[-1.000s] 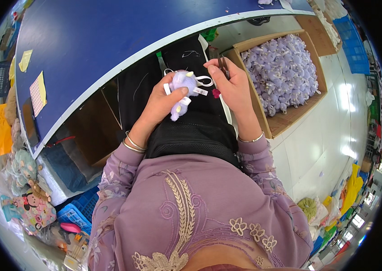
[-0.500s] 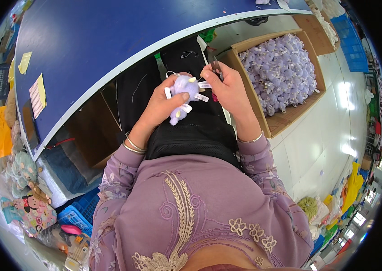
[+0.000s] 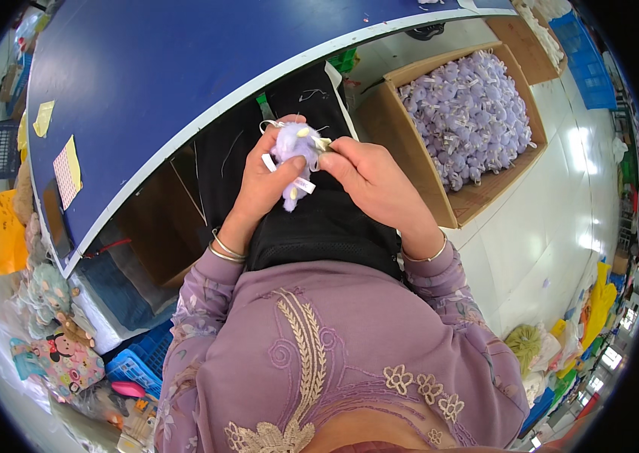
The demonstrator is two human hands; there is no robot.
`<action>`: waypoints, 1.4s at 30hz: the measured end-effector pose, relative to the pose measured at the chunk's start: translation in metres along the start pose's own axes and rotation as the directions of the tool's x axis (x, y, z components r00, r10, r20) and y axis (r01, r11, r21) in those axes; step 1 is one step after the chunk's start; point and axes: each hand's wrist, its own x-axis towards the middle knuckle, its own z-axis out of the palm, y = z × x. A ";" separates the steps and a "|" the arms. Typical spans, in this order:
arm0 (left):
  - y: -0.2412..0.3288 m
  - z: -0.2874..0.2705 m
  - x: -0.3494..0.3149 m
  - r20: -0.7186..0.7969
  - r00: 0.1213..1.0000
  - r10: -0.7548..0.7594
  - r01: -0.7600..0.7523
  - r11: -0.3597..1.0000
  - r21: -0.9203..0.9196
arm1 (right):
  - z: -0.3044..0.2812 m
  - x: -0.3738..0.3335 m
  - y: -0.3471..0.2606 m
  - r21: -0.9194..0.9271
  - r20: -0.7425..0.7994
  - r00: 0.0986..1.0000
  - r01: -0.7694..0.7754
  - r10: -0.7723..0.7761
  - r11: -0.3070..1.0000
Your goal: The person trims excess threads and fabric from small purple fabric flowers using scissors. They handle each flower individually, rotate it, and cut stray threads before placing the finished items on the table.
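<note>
1. My left hand (image 3: 265, 177) is closed around a small lilac plush toy (image 3: 287, 142), with the thumb pressed across its front and the fingers behind it.
2. My right hand (image 3: 372, 180) is bent inward with its fingers curled; thumb and forefinger pinch at the toy's right edge. Exactly which bit of it they grip I cannot tell, and the inside of that palm is hidden from me.
3. The toy is in front of me, above my lap, between my two hands. Pale yellow bits show on it, a white tag (image 3: 304, 185) sticks out below my left thumb, and a white loop (image 3: 267, 124) shows at its upper left.
4. Black cloth (image 3: 327, 234) covers my lap, with a few loose pale threads lying on it further forward.
5. To my right, near my right hand but apart from it, an open cardboard box (image 3: 383, 124) stands on the pale floor (image 3: 527, 249), heaped with lilac plush toys (image 3: 470, 121), white tags among them.
6. Ahead and to my left stretches the blue desk (image 3: 183, 64); a sheet of small red marks (image 3: 68, 174) and a yellowish slip of paper (image 3: 44, 118) lie near its left end.
7. Low on my left sits a blue plastic basket (image 3: 134, 370), with a bright pink thing (image 3: 128, 389) just beside it.
</note>
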 end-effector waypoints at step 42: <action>0.003 0.002 -0.002 0.055 0.997 0.059 -0.055 0.996 -0.075 | 0.002 0.000 0.005 -0.024 -0.027 1.000 -0.003 0.003 1.000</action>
